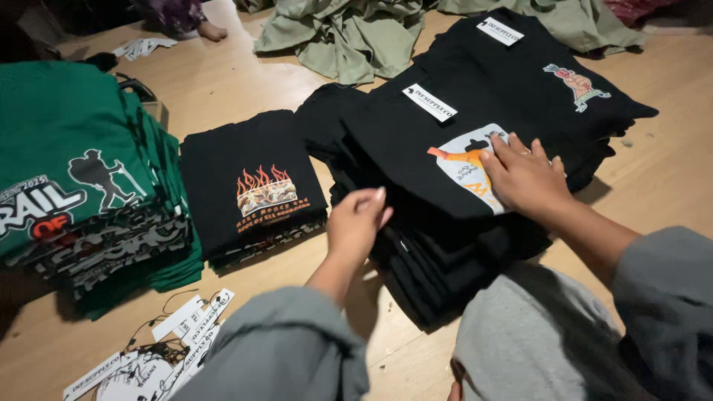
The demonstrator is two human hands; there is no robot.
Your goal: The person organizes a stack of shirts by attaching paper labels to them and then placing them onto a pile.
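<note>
A pile of black T-shirts (pixel 445 230) lies on the wooden floor (pixel 223 82) in front of me. The top shirt (pixel 405 145) carries a white neck label and a white and orange chest print (pixel 464 167). My right hand (pixel 523 177) rests flat on that print, fingers spread. My left hand (pixel 358 223) pinches the left edge of the top shirt, fingers curled on the black fabric. A second black shirt (pixel 520 67) with a small coloured print lies further back on the pile.
A folded stack of black shirts with a flame print (pixel 252 189) sits left of the pile. Further left stands a stack of green printed shirts (pixel 82 186). Loose white hang tags with strings (pixel 160 345) lie near my knee. Olive garments (pixel 342 33) are heaped at the back.
</note>
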